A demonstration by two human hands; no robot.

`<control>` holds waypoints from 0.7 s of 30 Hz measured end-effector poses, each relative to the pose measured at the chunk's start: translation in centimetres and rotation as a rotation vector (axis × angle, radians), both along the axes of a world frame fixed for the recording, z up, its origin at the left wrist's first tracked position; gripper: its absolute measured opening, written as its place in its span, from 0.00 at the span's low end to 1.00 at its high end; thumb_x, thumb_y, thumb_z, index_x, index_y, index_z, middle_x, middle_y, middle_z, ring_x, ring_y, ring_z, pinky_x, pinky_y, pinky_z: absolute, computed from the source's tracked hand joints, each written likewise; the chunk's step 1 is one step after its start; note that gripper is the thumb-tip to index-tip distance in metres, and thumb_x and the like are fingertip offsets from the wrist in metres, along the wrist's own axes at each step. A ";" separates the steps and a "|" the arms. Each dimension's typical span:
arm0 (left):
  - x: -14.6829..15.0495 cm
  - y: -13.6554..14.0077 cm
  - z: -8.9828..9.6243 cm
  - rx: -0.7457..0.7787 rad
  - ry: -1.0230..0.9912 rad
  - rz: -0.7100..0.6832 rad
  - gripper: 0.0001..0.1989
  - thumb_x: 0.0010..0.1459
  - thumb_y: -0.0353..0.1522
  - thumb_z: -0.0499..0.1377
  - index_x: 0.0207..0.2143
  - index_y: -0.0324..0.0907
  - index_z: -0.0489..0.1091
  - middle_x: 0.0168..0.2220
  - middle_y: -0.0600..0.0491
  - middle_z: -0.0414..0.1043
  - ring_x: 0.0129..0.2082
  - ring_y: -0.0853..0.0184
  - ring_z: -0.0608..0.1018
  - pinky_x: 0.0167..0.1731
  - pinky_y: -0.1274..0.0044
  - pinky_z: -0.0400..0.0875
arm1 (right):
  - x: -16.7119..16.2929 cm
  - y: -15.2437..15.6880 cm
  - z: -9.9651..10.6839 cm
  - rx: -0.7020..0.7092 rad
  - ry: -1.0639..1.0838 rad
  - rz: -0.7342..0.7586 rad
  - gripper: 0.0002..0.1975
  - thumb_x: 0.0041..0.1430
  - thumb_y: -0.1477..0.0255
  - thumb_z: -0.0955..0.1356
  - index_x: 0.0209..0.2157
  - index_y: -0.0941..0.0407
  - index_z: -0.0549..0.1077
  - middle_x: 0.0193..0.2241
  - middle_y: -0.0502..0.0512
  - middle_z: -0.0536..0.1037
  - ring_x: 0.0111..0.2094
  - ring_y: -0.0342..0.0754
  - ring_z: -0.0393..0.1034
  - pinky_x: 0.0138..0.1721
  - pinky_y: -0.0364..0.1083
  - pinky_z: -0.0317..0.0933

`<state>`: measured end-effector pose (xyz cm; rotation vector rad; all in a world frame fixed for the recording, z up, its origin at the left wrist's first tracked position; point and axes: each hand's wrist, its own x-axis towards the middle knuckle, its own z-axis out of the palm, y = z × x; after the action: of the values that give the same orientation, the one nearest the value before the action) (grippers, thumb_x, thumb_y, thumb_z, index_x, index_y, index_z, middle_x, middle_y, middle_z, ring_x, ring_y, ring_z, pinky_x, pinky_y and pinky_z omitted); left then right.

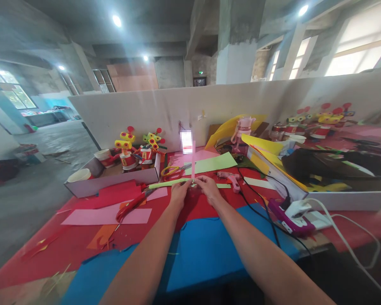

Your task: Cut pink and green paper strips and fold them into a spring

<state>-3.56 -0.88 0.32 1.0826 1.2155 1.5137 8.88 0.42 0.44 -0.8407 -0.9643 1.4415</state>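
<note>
Currently both hands meet above the middle of the red-covered table [184,212], well in from its near edge. Left hand [179,191]: nearly closed, thumb and fingertips pinched at the lower end of a pink strip [193,163]. Right hand [209,189]: likewise nearly closed, fingertips at the same end, just beside those of the left. Strip stands upright above the fingertips. Exact share of the grip between the two hands: cannot tell.

Green strip [165,184] runs out to the left from behind the left fingers; a green length also shows beyond the right hand. Whether one piece or two is hidden.

Just right of the right hand: pink glue gun [230,178], lying on its side. Toward the far edge: scissors with yellow handles [171,170], near a light-green sheet [214,162]. Left of the hands: red-handled tool [131,206], type unclear, across a pink sheet [92,216].

Blue sheet [206,241] lies along the near edge, under the forearms. Purple power strip [279,216] sits toward the right end of that edge. Far left corner: shallow box [114,186] bearing two cup figures [123,146].
</note>
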 end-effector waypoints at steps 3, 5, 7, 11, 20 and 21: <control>0.1 0.1 0.2 -0.002 -0.051 -0.071 0.17 0.39 0.42 0.70 0.23 0.37 0.75 0.18 0.54 0.71 0.17 0.73 0.68 0.19 0.80 0.63 | 0.2 0.0 0.2 0.025 -0.005 0.030 0.17 0.35 0.60 0.77 0.25 0.57 0.76 0.21 0.49 0.75 0.24 0.44 0.69 0.33 0.47 0.68; 0.3 0.0 0.3 0.000 -0.068 -0.092 0.17 0.39 0.42 0.70 0.23 0.36 0.75 0.18 0.54 0.70 0.16 0.74 0.67 0.18 0.81 0.62 | 0.3 0.0 0.2 0.043 -0.022 0.025 0.17 0.35 0.60 0.77 0.26 0.57 0.77 0.21 0.49 0.75 0.25 0.45 0.69 0.34 0.47 0.68; 0.4 -0.1 0.4 0.007 -0.085 -0.092 0.18 0.39 0.42 0.70 0.24 0.36 0.75 0.18 0.54 0.70 0.16 0.74 0.67 0.18 0.81 0.62 | 0.4 0.0 0.2 0.040 -0.024 0.016 0.17 0.35 0.59 0.77 0.25 0.57 0.77 0.21 0.50 0.76 0.26 0.46 0.70 0.35 0.48 0.68; 0.4 -0.2 0.4 0.014 -0.121 -0.098 0.18 0.40 0.41 0.70 0.26 0.36 0.74 0.19 0.54 0.71 0.16 0.74 0.67 0.18 0.80 0.63 | 0.5 -0.1 0.3 0.009 0.030 0.034 0.17 0.32 0.60 0.77 0.23 0.56 0.76 0.20 0.49 0.75 0.25 0.46 0.70 0.36 0.50 0.69; 0.2 -0.2 0.4 0.035 -0.086 -0.079 0.17 0.39 0.41 0.70 0.24 0.37 0.73 0.20 0.54 0.71 0.19 0.73 0.69 0.21 0.80 0.63 | 0.6 -0.2 0.4 0.001 0.015 0.084 0.18 0.31 0.60 0.78 0.21 0.57 0.75 0.18 0.49 0.75 0.23 0.44 0.68 0.35 0.49 0.70; 0.2 -0.2 0.4 0.035 -0.081 -0.081 0.17 0.39 0.41 0.70 0.24 0.37 0.73 0.20 0.54 0.71 0.19 0.73 0.69 0.20 0.80 0.63 | 0.6 -0.1 0.4 0.005 0.007 0.077 0.17 0.31 0.60 0.78 0.21 0.57 0.75 0.18 0.49 0.75 0.23 0.44 0.68 0.34 0.48 0.69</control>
<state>-3.39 -1.07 0.72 1.0701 1.0817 1.5070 9.45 0.27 0.80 -0.8022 -1.0035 1.5060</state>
